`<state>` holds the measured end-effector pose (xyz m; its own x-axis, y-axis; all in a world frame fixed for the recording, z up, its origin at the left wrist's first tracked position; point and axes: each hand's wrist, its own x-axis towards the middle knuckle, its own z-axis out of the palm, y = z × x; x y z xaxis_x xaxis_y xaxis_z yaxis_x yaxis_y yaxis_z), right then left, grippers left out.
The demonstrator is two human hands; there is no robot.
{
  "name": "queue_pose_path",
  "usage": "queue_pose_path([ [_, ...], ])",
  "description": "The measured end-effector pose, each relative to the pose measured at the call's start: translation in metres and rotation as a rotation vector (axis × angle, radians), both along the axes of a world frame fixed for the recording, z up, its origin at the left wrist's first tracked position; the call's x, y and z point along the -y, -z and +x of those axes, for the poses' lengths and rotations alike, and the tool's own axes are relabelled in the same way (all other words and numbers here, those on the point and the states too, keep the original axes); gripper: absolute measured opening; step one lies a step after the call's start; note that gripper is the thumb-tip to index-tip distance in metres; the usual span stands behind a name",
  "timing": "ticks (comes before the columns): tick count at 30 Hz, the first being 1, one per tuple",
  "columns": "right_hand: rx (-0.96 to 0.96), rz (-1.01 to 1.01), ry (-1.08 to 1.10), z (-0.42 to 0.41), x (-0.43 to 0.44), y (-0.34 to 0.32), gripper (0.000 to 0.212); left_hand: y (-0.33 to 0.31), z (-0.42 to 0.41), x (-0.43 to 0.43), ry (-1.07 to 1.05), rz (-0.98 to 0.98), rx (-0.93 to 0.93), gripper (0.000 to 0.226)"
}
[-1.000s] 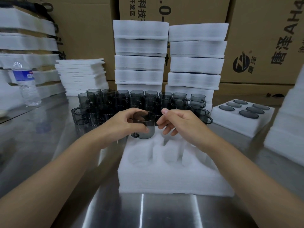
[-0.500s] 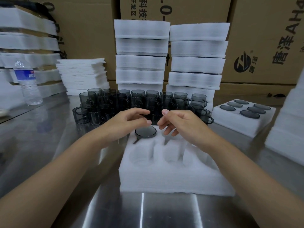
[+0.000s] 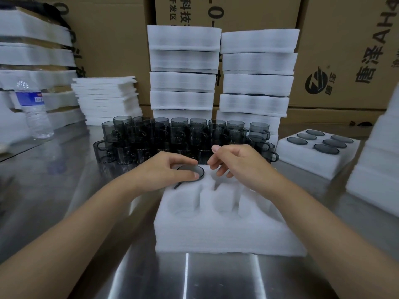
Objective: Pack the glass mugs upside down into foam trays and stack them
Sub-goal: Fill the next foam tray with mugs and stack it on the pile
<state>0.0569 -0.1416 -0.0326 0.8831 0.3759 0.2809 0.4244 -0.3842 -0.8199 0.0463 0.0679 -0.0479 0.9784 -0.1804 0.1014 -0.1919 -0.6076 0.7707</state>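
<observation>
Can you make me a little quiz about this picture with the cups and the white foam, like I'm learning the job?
1. True or false: the glass mug in the near foam tray sits upside down, base up.
2. How many mug bases show in the filled foam tray on the right? A four, B six, C nine.
3. Fill in: of the left hand and the right hand, only the ____ hand touches the mug.
Key: 1 true; 2 B; 3 left.
</observation>
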Motion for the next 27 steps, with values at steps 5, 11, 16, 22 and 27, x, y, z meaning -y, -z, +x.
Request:
queue_pose_path([
  [5,0.219,-0.248,0.163,0.005,0.000,0.004,0.024,0.002,-0.002,0.010,0.019,0.040,-0.039,0.033],
  [11,0.253,-0.514,0.328,0.012,-0.003,0.000,0.020,0.007,-0.005,0.019,0.011,0.180,-0.046,0.039],
  [16,0.159,-0.397,0.396,0.041,-0.005,-0.033,0.017,0.010,-0.003,0.019,0.022,0.196,-0.020,0.042],
  [22,0.191,-0.342,0.640,0.089,0.005,-0.022,0.044,0.014,-0.002,0.016,0.021,0.122,-0.028,0.050],
  [27,0.230,-0.574,0.640,0.096,0.006,0.006,0.046,0.015,-0.002,0.015,0.013,0.128,-0.015,0.045],
])
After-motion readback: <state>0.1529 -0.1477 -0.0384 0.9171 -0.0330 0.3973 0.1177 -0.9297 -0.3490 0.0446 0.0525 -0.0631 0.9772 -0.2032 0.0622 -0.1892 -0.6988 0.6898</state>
